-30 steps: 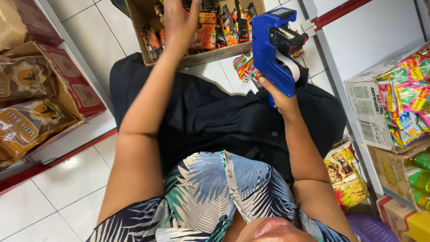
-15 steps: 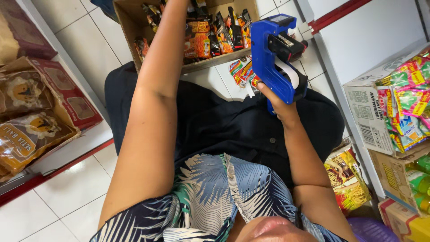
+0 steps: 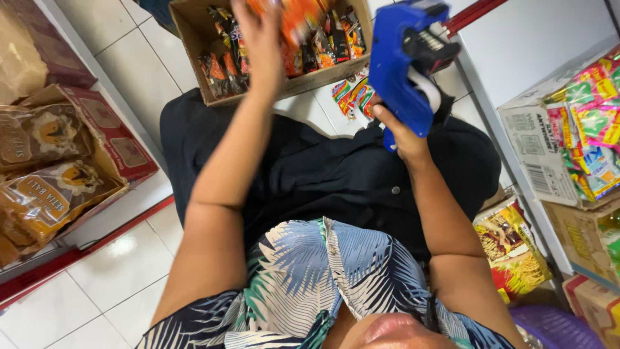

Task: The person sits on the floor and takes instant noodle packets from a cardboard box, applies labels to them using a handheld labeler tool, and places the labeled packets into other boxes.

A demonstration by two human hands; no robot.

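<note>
My right hand point(image 3: 399, 132) grips the handle of a blue price-label gun point(image 3: 408, 61), held upright over my lap. My left hand point(image 3: 261, 40) is raised above an open cardboard box point(image 3: 194, 39) on the floor and is closed on an orange snack packet point(image 3: 298, 19), which is blurred. The box holds several small orange and dark snack packets point(image 3: 226, 61). A few loose colourful packets point(image 3: 352, 95) lie on the floor between the box and the label gun.
A shelf at the left holds brown snack bags point(image 3: 45, 187) in a red carton point(image 3: 110, 139). To the right stand white shelving point(image 3: 536, 39), a box of bright packets point(image 3: 588, 129), a noodle-snack bag point(image 3: 513, 249) and a purple basket point(image 3: 568, 326). White tiles cover the floor.
My left hand has drawn back from inside the box with an orange packet in it. The label gun has moved slightly up and to the right.
</note>
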